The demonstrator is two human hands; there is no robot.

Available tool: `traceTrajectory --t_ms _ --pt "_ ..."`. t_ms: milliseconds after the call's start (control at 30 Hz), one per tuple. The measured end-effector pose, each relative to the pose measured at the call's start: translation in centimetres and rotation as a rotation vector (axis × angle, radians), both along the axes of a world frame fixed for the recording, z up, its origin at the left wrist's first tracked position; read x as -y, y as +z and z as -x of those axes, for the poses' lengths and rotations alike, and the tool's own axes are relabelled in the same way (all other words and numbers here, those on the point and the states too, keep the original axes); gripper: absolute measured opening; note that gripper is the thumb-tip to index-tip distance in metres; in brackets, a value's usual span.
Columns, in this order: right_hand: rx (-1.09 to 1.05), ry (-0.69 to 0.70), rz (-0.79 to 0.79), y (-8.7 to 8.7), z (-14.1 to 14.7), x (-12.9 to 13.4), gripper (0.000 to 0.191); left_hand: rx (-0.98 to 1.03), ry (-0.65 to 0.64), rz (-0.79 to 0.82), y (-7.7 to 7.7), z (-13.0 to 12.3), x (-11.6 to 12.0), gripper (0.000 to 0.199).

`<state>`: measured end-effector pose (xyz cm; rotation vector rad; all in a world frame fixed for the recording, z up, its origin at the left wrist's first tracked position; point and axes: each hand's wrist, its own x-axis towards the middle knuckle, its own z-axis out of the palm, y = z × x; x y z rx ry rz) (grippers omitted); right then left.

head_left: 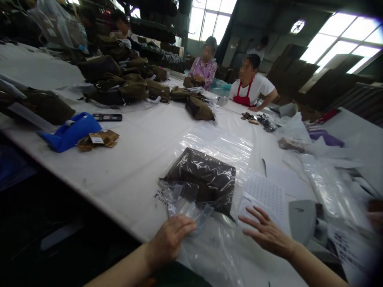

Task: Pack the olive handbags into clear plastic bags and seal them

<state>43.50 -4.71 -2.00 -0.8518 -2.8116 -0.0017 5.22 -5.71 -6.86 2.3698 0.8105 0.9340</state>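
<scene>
From the head camera, two bare forearms reach over a long white work table [125, 175]. The left hand [170, 241] lies flat and relaxed, not gripping, its fingers on a small clear plastic packet [184, 203], which sits on a large clear plastic bag [209, 143] holding a dark folded bag [200, 179]. That dark bag lies just ahead of and between both hands. The right hand [266, 233] is open, fingers spread, beside a printed white sheet [263, 195]. Farther up the table, olive-brown bags [119, 89] lie in heaps near a blue tape dispenser [70, 131], and a co-worker in a red apron [248, 83] sits beyond.
</scene>
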Motion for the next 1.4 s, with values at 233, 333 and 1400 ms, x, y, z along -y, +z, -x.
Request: traceTrajectory --t_ms 233,333,1400 --pt "-0.496 -0.336 0.332 -5.1 3.4 2.4 0.019 -0.295 -0.088 0.038 -1.5 -0.7 4.0 0.047" --pt "-0.744 -0.574 0.434 -5.9 3.6 3.0 0.028 -0.237 0.035 -0.052 -1.5 -1.1 4.2 0.016" --pt "-0.526 -0.908 0.185 2.4 13.4 3.5 0.045 -0.352 0.339 -0.053 -2.8 -2.0 -0.7 0.060"
